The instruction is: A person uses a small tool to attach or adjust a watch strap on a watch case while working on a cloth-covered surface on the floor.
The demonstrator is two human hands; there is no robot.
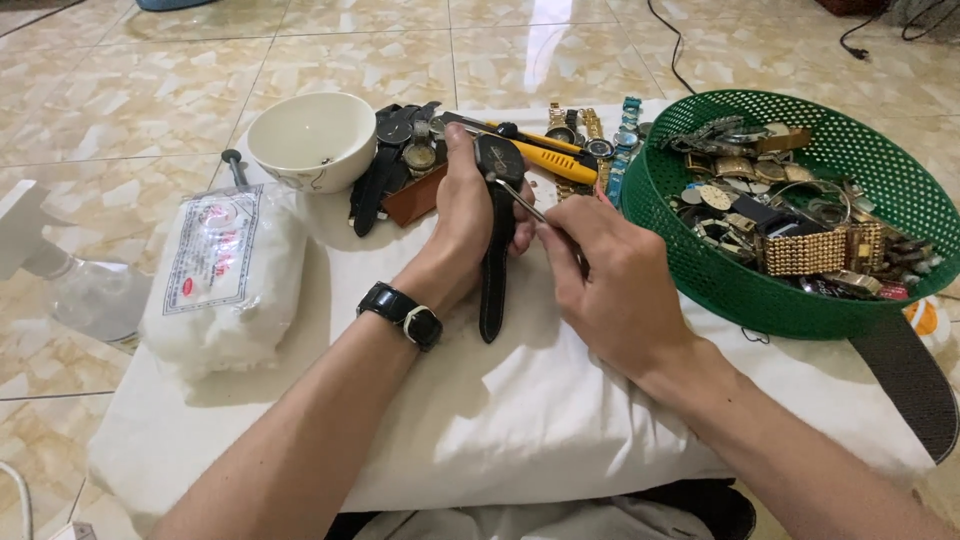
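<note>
The left hand (470, 205) grips a black watch (497, 160) upright near the middle of the white cushion (520, 400), strap hanging down. The right hand (600, 275) pinches a thin metal tool (520, 198) whose tip touches the watch case. Along the cushion's far edge lie a white bowl (312, 140), loose watches (410, 150) and a yellow knife (545, 155) (partly hidden by the hands). A green basket (700, 270) of watch parts sits at the right edge, a wrapped white packet (225, 275) at the left.
</note>
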